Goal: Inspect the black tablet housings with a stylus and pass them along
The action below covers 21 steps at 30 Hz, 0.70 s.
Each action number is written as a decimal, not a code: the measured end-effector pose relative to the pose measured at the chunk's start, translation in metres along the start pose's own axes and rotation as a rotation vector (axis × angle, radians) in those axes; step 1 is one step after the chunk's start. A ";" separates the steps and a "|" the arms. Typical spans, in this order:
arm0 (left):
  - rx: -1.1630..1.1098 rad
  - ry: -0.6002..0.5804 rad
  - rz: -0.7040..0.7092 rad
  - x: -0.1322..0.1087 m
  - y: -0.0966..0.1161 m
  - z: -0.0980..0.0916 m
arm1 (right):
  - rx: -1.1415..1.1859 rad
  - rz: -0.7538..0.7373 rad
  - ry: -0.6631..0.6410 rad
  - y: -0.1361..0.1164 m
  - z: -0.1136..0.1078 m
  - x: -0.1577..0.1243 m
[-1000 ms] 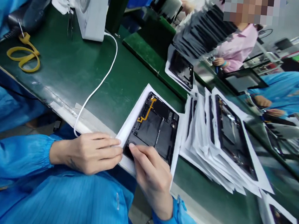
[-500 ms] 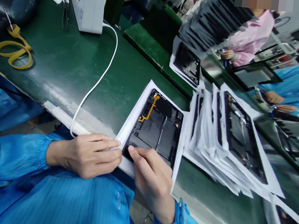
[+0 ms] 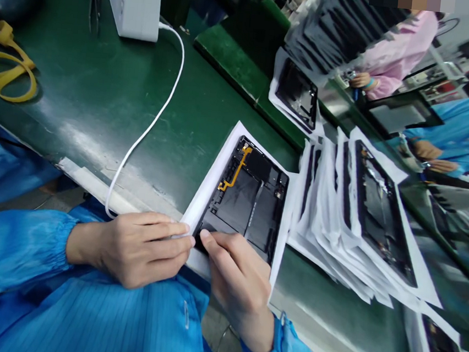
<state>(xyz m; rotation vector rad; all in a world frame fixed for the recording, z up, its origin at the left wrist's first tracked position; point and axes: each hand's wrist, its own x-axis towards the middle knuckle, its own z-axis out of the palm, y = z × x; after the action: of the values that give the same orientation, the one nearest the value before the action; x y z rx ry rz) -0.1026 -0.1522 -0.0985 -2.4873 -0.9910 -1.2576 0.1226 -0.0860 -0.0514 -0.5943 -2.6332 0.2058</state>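
Working right hand (image 3: 241, 282): fingers bunched narrow over white sheet's (image 3: 212, 182) near end; anything held, can't tell
Left hand (image 3: 142, 251): fingers together, sheet's near-left corner; grip unclear
Tablet (image 3: 236, 198): opened, on sheet

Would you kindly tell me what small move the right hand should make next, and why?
Probably a gentle press by the right hand at the near-left corner of the open black device, since the hand's fingertips are gathered there. The left hand, lying at the edge of the white paper beneath, seems well placed to steady it. Whether the fingertips hold anything is hidden.
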 end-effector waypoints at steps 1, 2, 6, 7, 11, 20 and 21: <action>-0.007 0.005 -0.004 0.001 0.000 0.000 | 0.009 0.001 -0.004 0.000 0.000 0.000; -0.008 0.004 -0.007 0.001 0.000 0.000 | 0.018 0.005 -0.006 0.000 0.000 -0.001; 0.021 0.003 -0.006 0.004 -0.001 -0.002 | 0.079 0.061 0.039 -0.002 -0.004 0.003; 0.030 -0.001 -0.002 0.004 -0.001 -0.002 | 0.089 0.083 0.068 -0.002 -0.004 0.004; 0.035 -0.012 0.021 0.004 -0.003 -0.002 | 0.020 0.123 0.104 -0.003 -0.007 0.006; 0.067 0.035 0.004 0.007 -0.002 -0.002 | -0.071 0.075 -0.034 -0.002 -0.007 -0.002; 0.070 0.039 0.007 0.007 -0.003 -0.002 | -0.087 0.079 -0.047 -0.002 -0.008 -0.002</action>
<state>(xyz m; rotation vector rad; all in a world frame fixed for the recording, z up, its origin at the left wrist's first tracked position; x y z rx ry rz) -0.1025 -0.1476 -0.0922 -2.4029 -0.9990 -1.2427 0.1271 -0.0880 -0.0449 -0.7322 -2.6768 0.1315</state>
